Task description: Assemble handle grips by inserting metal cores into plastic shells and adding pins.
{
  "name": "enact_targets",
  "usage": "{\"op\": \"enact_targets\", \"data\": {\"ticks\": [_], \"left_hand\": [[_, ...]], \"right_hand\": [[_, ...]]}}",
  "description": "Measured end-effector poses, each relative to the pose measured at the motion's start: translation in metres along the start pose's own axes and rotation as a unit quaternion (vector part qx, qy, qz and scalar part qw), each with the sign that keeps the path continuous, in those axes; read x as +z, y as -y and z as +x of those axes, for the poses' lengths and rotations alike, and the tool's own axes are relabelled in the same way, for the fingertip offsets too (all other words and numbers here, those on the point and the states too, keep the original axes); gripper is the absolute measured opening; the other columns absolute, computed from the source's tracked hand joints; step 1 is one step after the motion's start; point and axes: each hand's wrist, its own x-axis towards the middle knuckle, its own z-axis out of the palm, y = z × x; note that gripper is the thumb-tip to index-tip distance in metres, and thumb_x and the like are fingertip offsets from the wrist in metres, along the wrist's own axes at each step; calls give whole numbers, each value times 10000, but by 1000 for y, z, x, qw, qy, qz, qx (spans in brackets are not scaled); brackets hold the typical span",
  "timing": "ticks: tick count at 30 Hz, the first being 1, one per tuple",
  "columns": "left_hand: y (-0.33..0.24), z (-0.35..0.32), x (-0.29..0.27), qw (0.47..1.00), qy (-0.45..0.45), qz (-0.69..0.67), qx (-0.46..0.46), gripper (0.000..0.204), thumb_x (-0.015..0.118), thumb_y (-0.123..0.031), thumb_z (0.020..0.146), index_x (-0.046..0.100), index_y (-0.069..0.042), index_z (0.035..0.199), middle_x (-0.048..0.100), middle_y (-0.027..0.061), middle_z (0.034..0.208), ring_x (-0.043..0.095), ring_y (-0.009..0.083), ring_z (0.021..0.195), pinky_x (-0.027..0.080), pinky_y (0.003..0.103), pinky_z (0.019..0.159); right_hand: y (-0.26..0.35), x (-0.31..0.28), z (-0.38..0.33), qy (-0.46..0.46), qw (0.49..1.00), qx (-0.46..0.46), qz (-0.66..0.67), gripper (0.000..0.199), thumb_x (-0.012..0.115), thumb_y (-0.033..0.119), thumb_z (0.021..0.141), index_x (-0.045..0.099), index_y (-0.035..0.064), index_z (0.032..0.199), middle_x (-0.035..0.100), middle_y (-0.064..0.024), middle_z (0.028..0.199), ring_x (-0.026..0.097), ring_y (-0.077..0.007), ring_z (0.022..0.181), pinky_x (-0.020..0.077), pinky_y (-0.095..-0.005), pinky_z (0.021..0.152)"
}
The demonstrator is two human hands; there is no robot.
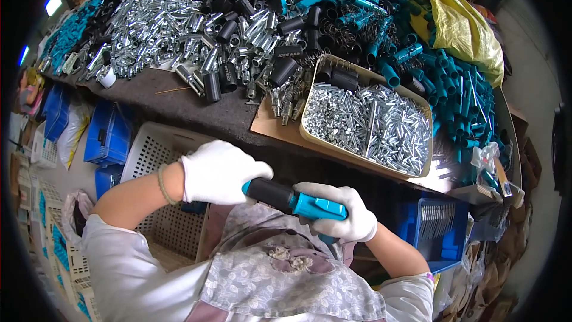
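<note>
A tool body with a black sleeve in its middle and teal parts at both ends lies sideways between my hands, just in front of my apron and below the bench edge. My left hand, in a white glove, is closed on its left teal end, with most of that end hidden by the fingers. The white-gloved right hand wraps round the teal handle part at the other end, where a raised lever-like piece shows on top. A tan metal tray of small silver pins and nuts stands on the bench beyond my right hand.
Silver metal fittings and black sleeves cover the bench's left and middle; teal tool bodies pile up at right beside a yellow sack. A white perforated crate sits below on the left, a blue bin on the right.
</note>
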Motion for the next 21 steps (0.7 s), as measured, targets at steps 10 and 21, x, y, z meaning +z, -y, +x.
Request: {"op": "enact_targets", "data": {"ticks": [10,21], "left_hand": [[-2,2,69,990,-115,-24,-78,287,682,-351,793,691,-109,948,681,144,717,697,344,691,554,475,616],[-13,-13,110,952,-291,-87,34,199,755,-267,770,690,-118,886,644,102,715,664,303,646,524,396,582]], "right_hand": [[10,5,5,-326,925,-189,-44,664,402,485,1040,511,-82,1368,488,-261,1454,454,-346,1381,307,-462,1171],[24,6,16,-269,947,-173,-20,254,646,122,756,680,-44,945,668,-235,1138,636,-379,1101,469,-462,1016]]}}
